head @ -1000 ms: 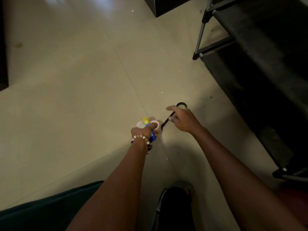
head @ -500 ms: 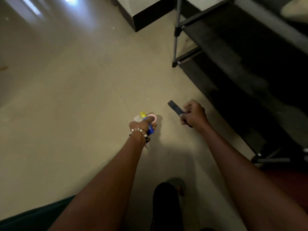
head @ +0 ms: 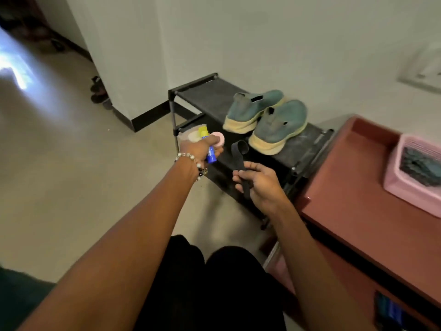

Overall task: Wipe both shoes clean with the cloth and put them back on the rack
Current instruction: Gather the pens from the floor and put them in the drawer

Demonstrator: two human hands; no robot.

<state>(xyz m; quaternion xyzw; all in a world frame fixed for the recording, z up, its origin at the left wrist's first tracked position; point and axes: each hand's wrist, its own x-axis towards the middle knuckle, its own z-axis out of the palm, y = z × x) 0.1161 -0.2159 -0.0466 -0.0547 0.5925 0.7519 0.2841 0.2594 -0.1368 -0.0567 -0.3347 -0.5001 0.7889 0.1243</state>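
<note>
A moment ago I was looking down at the bare floor, and now my head is up and I can see the two shoes, so I think the wiping can start soon. My hands came up from the floor too, and they still carry the same small things. My left hand (head: 202, 146) is closed around a blue stick with a yellow cap (head: 207, 145) and a little pink round thing (head: 218, 139), with something pale tucked behind them that I cannot make out. My right hand (head: 257, 185) is pinching a dark strap (head: 239, 161) between thumb and fingers, and its loop sticks up above my hand. I cannot tell if anything I hold is the cloth. The left shoe (head: 253, 109) and the right shoe (head: 279, 125) sit side by side, touching, on the top shelf of the black rack (head: 202, 91), toward its right end by the red table (head: 358, 187). Both are blue-green with pale yellow soles. Each shoe lies long from heel to toe, with the heels at the front edge near me and the toes aimed at the back right, toward the wall. I guess I must free a hand before I lift a shoe. A pink basket (head: 405, 187) sits on the red table.
</note>
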